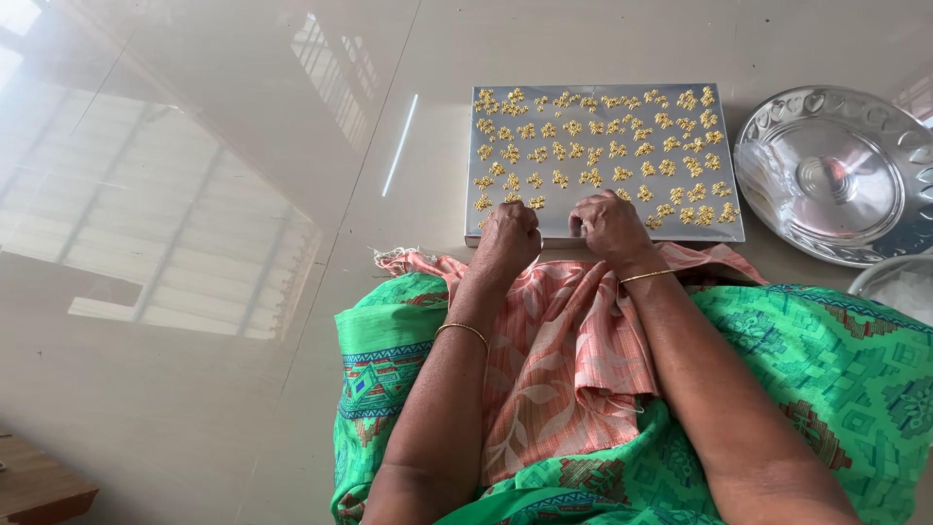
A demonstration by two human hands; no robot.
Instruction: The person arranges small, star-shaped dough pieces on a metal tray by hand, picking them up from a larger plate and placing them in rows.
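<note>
The fingertips of both hands are tucked out of sight, so I cannot tell whether either pinches anything. The left hand [507, 236] is curled into a loose fist at the near edge of the rectangular metal tray [724, 231], its knuckles touching the tray; the right hand [609, 224] sits just beside it, fingers bent down onto the bare metal. Whatever lies under them is hidden.

The tray rests on the glossy floor, straight in front of the seated person's lap. Small golden dough pieces [593, 136] lie across it in about five loose rows, too many and too small to count one by one, several dozen at least. The near row has a gap where the hands are.

To the right stands one round steel plate [880, 243] with an embossed rim, cut off by the frame edge. Below it, one pale rimmed vessel [899, 282] shows only an arc. Each wrist carries one thin gold bangle [461, 330].
</note>
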